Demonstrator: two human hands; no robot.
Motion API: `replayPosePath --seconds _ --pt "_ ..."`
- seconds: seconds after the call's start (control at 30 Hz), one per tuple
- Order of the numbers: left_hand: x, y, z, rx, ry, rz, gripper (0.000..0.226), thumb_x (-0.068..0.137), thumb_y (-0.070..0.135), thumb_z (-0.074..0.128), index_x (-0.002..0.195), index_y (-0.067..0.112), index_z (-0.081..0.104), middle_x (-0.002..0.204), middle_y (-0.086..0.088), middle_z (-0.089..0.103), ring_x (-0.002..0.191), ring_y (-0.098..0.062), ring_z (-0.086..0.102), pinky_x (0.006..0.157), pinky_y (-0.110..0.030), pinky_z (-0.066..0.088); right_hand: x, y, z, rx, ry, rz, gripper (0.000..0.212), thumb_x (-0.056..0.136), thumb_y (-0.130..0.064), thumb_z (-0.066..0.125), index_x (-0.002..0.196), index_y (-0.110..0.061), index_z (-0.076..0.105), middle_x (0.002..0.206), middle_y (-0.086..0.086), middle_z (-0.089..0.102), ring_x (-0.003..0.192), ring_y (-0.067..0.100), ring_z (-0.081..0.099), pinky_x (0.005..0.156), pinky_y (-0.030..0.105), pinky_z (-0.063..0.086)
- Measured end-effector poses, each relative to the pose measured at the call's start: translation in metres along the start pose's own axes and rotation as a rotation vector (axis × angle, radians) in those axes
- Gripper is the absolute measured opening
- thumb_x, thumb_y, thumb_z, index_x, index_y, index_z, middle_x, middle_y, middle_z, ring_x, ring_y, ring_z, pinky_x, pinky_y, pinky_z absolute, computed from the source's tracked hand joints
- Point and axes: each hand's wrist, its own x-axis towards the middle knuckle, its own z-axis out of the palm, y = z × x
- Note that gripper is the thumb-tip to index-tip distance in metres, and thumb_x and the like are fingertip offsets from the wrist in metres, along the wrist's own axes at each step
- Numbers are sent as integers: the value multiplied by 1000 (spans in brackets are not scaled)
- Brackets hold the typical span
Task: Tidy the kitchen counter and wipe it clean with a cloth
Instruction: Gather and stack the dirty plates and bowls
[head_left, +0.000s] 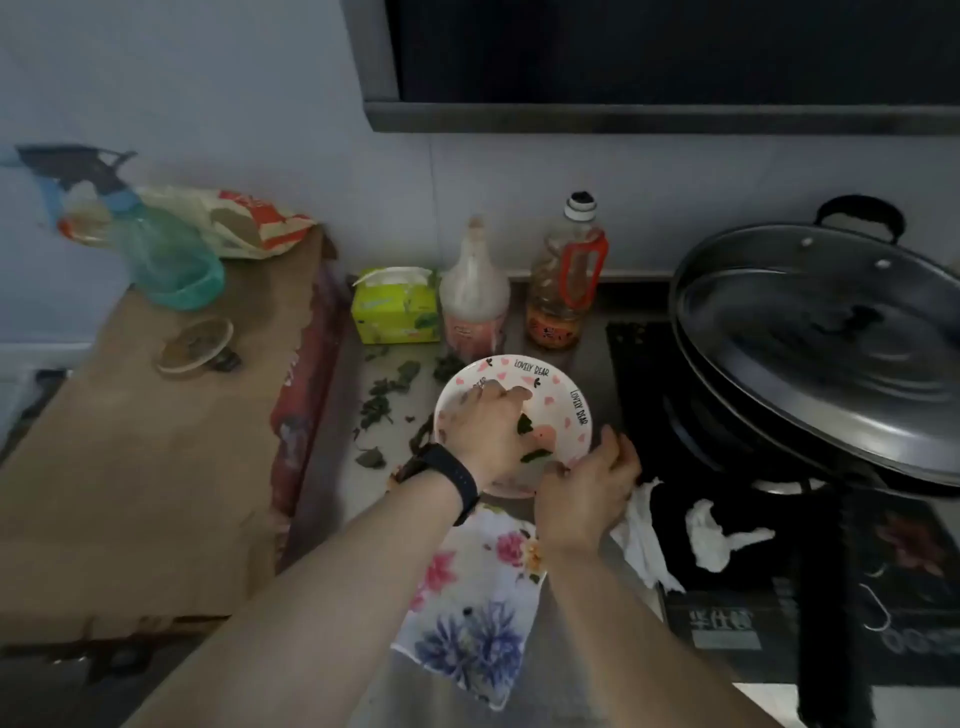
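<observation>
A white bowl (550, 387) with pink hearts and the words "LOVELY BEAR" sits on the steel counter (524, 332). My left hand (485, 431), with a black band on its wrist, is inside the bowl, fingers closed over green leaf scraps (524, 423). My right hand (589, 486) grips the bowl's near right rim. More green leaf scraps (387, 397) lie scattered on the counter left of the bowl. A floral cloth (478, 613) lies flat on the counter just in front of the bowl, partly under my forearms.
Behind the bowl stand a green tissue box (395, 306), a pinkish bottle (472, 296) and an oil bottle (566, 280). A lidded wok (821, 332) sits on the black stove at right, with crumpled white tissues (717, 535) beside it. A cardboard box (156, 447) at left carries a spray bottle (156, 249).
</observation>
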Motion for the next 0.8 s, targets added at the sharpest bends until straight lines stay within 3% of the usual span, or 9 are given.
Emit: replayPosePath --seconds 0.13,0.3,0.43,0.5,0.6,0.67,0.8 --pt "11 6 13 170 -83 13 50 82 54 51 129 35 48 132 -7 44 122 -33 44 101 -48 38 12 7 6 24 22 31 65 81 -1 58 142 -3 34 148 17 28 132 38 35 107 50 32" --pt "16 1 12 -72 -42 42 17 90 15 55 102 18 66 111 -2 57 99 -25 59 74 -29 42 18 16 9 115 -88 120 62 86 -6 55 144 -4 30 145 18 32 133 35 34 105 42 31" --pt "12 -21 -23 -336 222 -10 23 80 1 61 98 14 67 100 -6 69 92 -22 63 83 -31 50 17 15 13 364 -174 194 47 85 -3 50 131 -6 44 129 13 53 121 31 52 95 36 46" --pt "5 -35 -41 -354 269 -13 23 79 -2 61 94 14 69 96 -6 67 90 -21 62 83 -29 48 17 10 13 377 -194 244 43 87 -1 50 129 -6 45 125 13 58 116 30 55 86 28 44" --pt "-2 -46 -44 -143 123 45 29 85 -5 55 89 14 76 106 -10 62 98 -23 60 89 -29 45 16 7 12 376 -187 271 42 86 0 49 128 -4 46 124 17 58 117 34 55 86 31 45" --pt "-3 -44 -34 1 -35 51 29 89 -1 53 103 13 74 123 -10 56 109 -25 58 97 -31 45 14 6 13 369 -176 270 39 86 0 50 125 -2 47 123 18 58 116 35 55 86 32 44" --pt "-4 -27 -13 230 -208 88 35 89 30 61 117 10 65 125 -11 48 114 -31 49 98 -39 42 13 8 14 386 -168 264 38 85 1 49 123 -2 48 121 18 60 113 34 56 83 30 42"
